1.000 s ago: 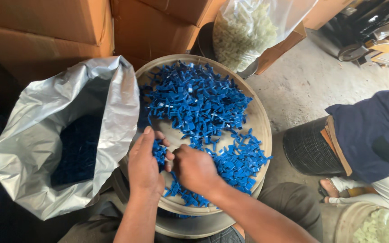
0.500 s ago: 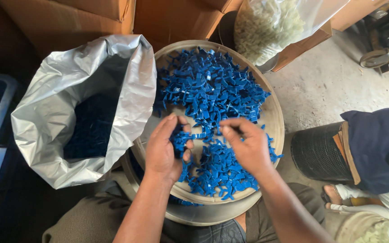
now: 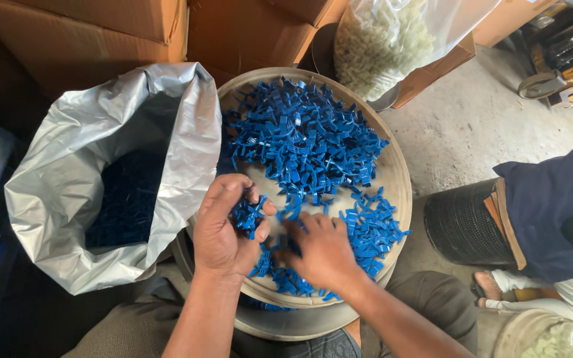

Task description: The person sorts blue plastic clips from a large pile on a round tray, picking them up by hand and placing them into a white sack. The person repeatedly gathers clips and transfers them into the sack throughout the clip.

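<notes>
Daylight from upper right; glare on silver bag (image 3: pixel 101 172); deep shadow left; sharp centre, right fingers (image 3: pixel 306 229) blurred.

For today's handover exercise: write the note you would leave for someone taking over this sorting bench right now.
Left hand: cupped, grip closed on a small bunch of blue plastic pieces.
Right hand: palm down, fingers spread on the loose blue pile in the round tray.
Silver bag, open to the left of the tray, already holds blue pieces.
Left: most of the pile is in the tray.
</notes>
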